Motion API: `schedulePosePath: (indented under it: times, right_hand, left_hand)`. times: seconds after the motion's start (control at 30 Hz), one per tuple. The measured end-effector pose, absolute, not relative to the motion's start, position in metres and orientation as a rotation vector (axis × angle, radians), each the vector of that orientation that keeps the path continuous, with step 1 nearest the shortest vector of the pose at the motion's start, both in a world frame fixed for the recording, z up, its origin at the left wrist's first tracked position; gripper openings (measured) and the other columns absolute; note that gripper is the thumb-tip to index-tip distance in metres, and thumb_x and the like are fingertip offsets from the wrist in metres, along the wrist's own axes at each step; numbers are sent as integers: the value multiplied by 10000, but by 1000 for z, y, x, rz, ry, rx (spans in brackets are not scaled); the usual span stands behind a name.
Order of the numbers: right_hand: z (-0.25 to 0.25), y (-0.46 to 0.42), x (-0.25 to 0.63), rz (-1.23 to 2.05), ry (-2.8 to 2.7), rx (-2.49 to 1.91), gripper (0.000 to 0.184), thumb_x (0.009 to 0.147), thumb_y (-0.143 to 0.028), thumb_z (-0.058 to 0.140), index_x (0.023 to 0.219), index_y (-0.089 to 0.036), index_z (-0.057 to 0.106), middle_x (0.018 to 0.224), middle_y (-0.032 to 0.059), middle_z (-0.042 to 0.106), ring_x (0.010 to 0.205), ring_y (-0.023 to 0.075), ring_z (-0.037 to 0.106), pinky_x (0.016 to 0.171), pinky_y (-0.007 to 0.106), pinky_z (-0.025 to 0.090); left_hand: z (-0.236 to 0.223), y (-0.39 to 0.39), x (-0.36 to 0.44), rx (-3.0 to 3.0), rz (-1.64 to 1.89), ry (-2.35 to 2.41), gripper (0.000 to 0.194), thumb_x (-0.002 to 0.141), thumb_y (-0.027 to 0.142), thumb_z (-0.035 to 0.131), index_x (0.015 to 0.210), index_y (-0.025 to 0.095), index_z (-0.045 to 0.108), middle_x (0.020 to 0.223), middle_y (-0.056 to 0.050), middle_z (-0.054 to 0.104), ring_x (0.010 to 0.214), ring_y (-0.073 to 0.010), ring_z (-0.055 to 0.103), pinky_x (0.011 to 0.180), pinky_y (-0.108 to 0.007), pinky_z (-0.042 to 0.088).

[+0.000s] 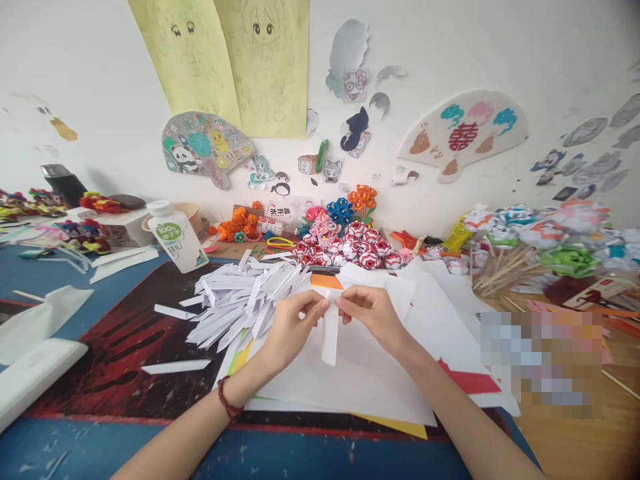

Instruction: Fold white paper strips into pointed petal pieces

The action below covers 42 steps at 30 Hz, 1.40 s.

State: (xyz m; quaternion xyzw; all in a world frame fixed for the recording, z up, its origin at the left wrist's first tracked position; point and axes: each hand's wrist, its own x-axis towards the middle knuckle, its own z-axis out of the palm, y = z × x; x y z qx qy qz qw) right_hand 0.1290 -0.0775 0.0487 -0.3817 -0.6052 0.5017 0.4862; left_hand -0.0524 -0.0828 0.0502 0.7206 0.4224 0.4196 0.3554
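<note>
Between my two hands is a white paper strip (329, 340), hanging down with its lower end free. My left hand (299, 325) pinches its upper part from the left, thumb against fingers. From the right, my right hand (371, 313) pinches the same strip close to the other thumb. Under both hands lies a stack of white paper sheets (380, 383), with yellow and green edges showing. A heap of folded white paper strips (240, 300) is left of my left hand. One loose folded strip (176, 367) rests nearer to me on the dark mat.
A white bottle (176, 237) stands behind the heap. Red-and-white paper flowers (350, 247) and orange flowers (239, 223) line the wall. Wooden sticks (503, 270) and more paper flowers (570, 260) are at right. A white case (43, 373) sits at left on the blue table (280, 453).
</note>
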Motion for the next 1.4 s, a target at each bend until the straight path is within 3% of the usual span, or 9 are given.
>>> schedulePosePath:
  times: [1.0, 1.27, 1.4]
  right_hand:
    - [52, -80, 129, 1239, -1545, -917, 296, 789, -439, 672, 692, -161, 636, 631, 10, 600, 552, 124, 562, 563, 273, 482]
    - [49, -78, 130, 1291, -1594, -896, 290, 834, -428, 621, 712, -172, 558, 583, -42, 475, 486, 74, 397, 462, 224, 307]
    - [49, -79, 131, 1311, -1601, -895, 283, 841, -411, 614, 709, -172, 538, 585, -47, 443, 494, 74, 379, 465, 226, 285]
  left_hand:
    - [52, -89, -52, 1921, 1124, 1107, 371, 906, 416, 500, 670, 147, 600, 636, -9, 592, 606, -114, 502, 578, -231, 363]
    - [56, -92, -50, 1932, 1109, 1061, 333, 912, 358, 492, 672, 150, 592, 633, 0, 563, 607, -107, 482, 594, -229, 369]
    - [55, -90, -52, 1824, 1150, 1061, 249, 896, 343, 522, 757, 153, 601, 706, -4, 587, 641, -107, 509, 613, -226, 396]
